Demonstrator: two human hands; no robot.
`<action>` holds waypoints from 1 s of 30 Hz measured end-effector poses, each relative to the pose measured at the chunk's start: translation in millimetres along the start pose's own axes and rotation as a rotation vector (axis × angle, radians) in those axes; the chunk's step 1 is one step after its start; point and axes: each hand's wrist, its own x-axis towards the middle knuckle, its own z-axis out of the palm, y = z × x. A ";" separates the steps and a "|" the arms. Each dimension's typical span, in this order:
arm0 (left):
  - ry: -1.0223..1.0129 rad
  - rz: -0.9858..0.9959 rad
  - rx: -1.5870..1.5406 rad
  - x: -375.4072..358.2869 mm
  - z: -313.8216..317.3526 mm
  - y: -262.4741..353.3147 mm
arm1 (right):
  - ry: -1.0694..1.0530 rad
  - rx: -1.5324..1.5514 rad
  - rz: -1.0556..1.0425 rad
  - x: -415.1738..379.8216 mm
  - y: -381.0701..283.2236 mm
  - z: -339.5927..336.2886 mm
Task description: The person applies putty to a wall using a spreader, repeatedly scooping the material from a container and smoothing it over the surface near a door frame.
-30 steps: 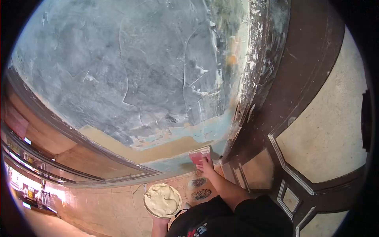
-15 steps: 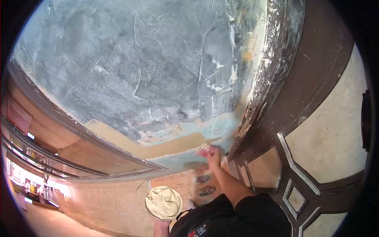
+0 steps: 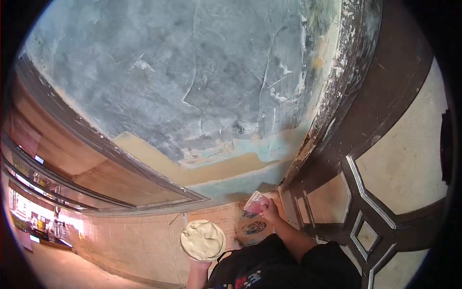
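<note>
My left hand (image 3: 199, 265) grips a round tub (image 3: 182, 244) from beneath at the lower middle. Cream-coloured putty (image 3: 203, 239) fills it, its surface swirled. Closed around a flat pinkish putty scraper (image 3: 254, 202) with a pale edge, my right hand (image 3: 271, 211) is held low, in front of the bottom of the wall. The scraper appears apart from the wall. On the grey-blue wall (image 3: 144, 86), a smooth tan band of putty (image 3: 216, 169) runs along the lower part, under a pale turquoise strip (image 3: 272, 149).
Dark panelled woodwork (image 3: 380, 120) with cream insets borders the right side. Worn wooden trim (image 3: 144, 185) edges the wall at left. A printed cardboard sheet (image 3: 211, 215) lies on the tiled floor (image 3: 130, 250) below the wall.
My right hand has drawn the scraper down and back from the wall, tilting its face upward. The tan band now reaches less far right beside it. My view has shifted slightly left.
</note>
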 end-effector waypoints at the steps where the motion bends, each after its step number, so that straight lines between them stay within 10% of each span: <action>1: -0.051 -0.065 -0.170 3.6 8.9 4.1 | -0.025 -0.057 -0.176 -5.0 -14.2 3.0; 13: -0.347 -0.310 -0.690 35.8 83.9 37.2 | -0.186 -0.130 -0.858 -128.3 -284.8 -38.6; 15: -0.321 -0.244 -0.520 31.0 104.1 50.1 | -0.079 -0.374 -1.217 -149.5 -318.9 -42.7; 30: -0.469 -0.299 -0.646 31.5 98.9 56.1 | -0.052 -0.808 -1.750 -167.7 -385.4 -31.4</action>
